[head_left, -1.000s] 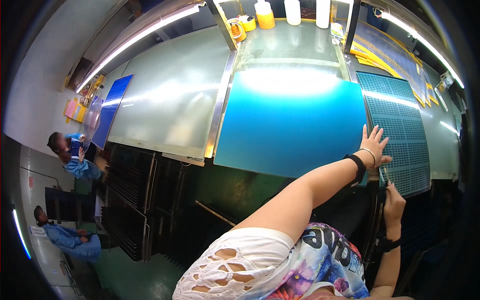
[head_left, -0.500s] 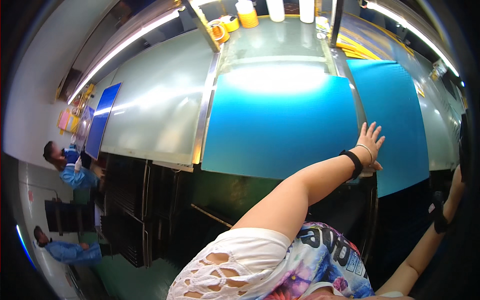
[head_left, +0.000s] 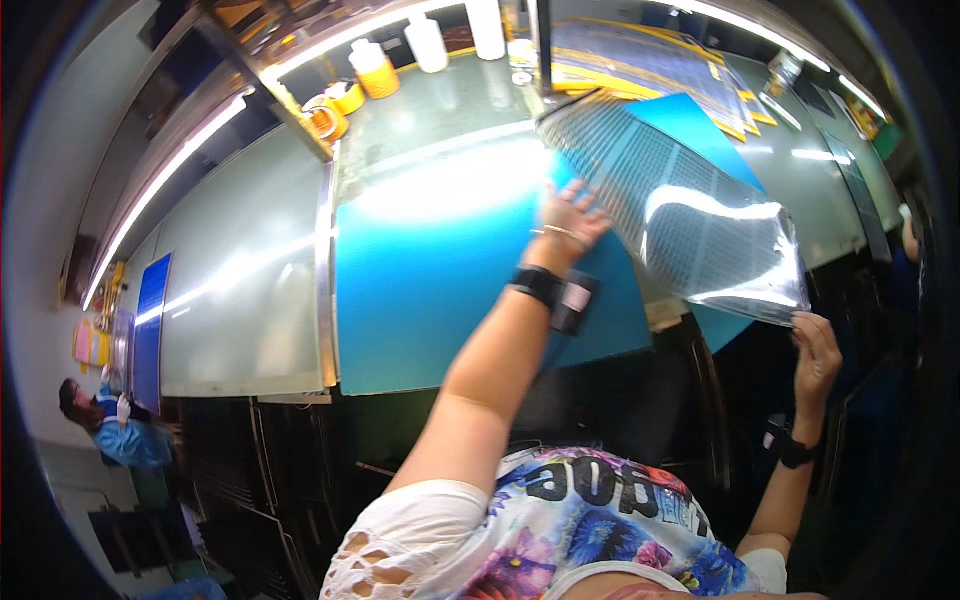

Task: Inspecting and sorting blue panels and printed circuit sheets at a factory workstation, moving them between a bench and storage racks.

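Observation:
A clear, glossy film sheet with a dark striped pattern (head_left: 690, 220) slants across the right side of the bench. My right hand (head_left: 818, 350) pinches its near right corner, which is raised off the surface. My left hand (head_left: 573, 222) has its fingers spread over a bright blue sheet (head_left: 440, 310), close to the film's left edge; whether it touches the film, I cannot tell. Partly covered by the film, a second blue sheet (head_left: 690, 125) lies to the right.
A metal post (head_left: 543, 50) rises behind the film. White bottles (head_left: 427, 45) and yellow tape rolls (head_left: 328, 118) line the back. Yellow-edged frames (head_left: 640, 60) lie far right. A person in blue (head_left: 130, 430) stands at far left beside a dark blue panel (head_left: 150, 320).
My right hand has come up from the lower right and now holds the film, which was not in view before. My left hand has shifted left over the blue sheet. The view has turned right.

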Demonstrator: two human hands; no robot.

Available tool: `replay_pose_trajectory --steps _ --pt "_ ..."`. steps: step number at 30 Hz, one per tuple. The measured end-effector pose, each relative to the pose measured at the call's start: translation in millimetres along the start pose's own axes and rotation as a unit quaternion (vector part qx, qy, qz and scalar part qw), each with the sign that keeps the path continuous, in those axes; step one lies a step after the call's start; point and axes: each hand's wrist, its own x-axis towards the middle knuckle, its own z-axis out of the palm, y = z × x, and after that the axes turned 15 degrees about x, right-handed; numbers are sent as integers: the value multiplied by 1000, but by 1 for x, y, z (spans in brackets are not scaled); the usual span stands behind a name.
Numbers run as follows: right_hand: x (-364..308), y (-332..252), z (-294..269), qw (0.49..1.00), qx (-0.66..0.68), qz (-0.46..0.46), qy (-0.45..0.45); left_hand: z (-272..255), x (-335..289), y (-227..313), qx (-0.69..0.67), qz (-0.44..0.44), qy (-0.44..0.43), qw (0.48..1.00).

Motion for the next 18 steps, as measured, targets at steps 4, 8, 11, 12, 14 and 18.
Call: replay_pose_trajectory --steps 4,8,11,12,14,18 --pt "-29 31 13 999 28 41 -20 -10 -25 63 166 -97 -18 981" --pt "-47 47 37 971 140 169 97 -2 -41 77 536 -62 25 842" --pt "-55 45 52 868 321 320 201 11 -95 107 621 -28 20 783" --pt "-57 42 57 842 344 365 199 0 -112 117 605 -19 28 796" --pt "-55 30 76 839 325 415 131 -26 -169 141 582 -27 22 812" --pt "-48 10 123 846 372 383 1 -91 -261 179 607 -123 70 782"
